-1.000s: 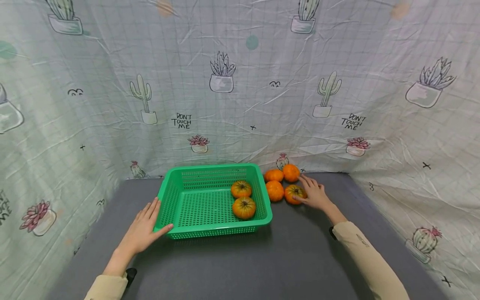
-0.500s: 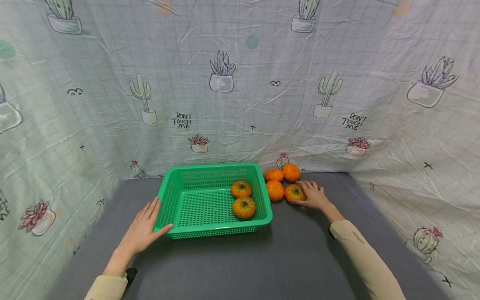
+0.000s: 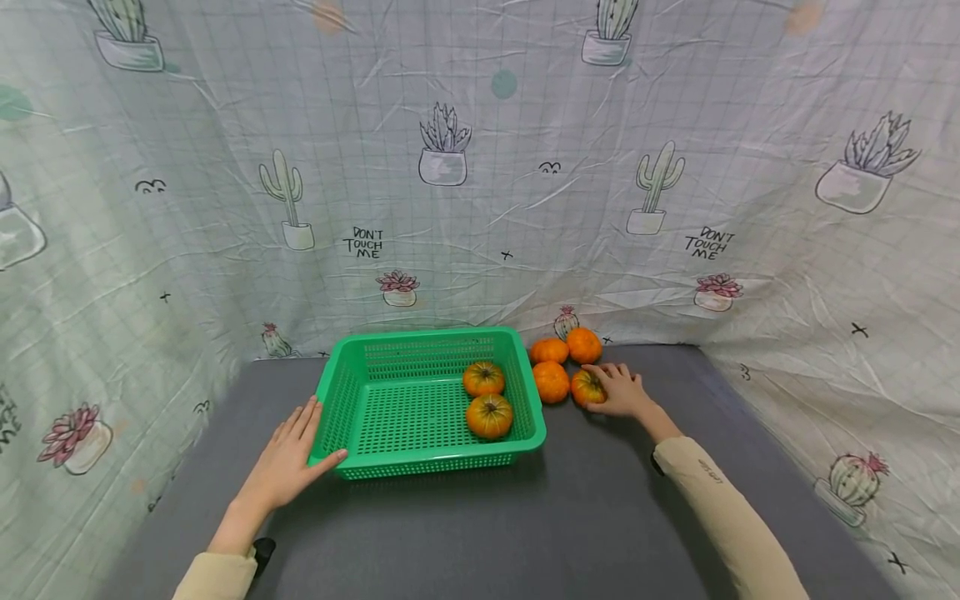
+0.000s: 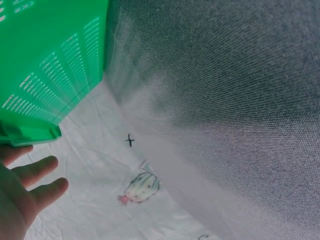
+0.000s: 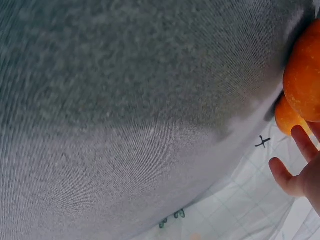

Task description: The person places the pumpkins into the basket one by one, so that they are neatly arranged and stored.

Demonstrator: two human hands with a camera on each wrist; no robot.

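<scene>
My left hand point(image 3: 281, 462) rests on the left rim of a green perforated plastic basket point(image 3: 431, 456), its fingers straight and thumb spread at the front corner. In the left wrist view, fingers point(image 4: 37, 171) lie against the basket's edge point(image 4: 30, 134). Two small greenish-orange pumpkins point(image 3: 490, 416) sit in the basket's right side. Right of the basket, my right hand point(image 3: 621, 392) grips another small pumpkin point(image 3: 587, 389), fingers over its top and thumb at its front. The right wrist view catches part of that pumpkin point(image 5: 304, 75), with two outer fingers point(image 5: 282, 175) held off it.
Three more orange pumpkins point(image 3: 551, 382) stand clustered between the basket and the back curtain point(image 3: 480, 250), close beside the gripped one. A dark grey cloth point(image 3: 480, 533) covers the table. Cactus-printed curtain hangs at the back and both sides.
My right hand has moved slightly left and its fingers have closed over the pumpkin, which shows less now. My left hand and the basket have stayed in place.
</scene>
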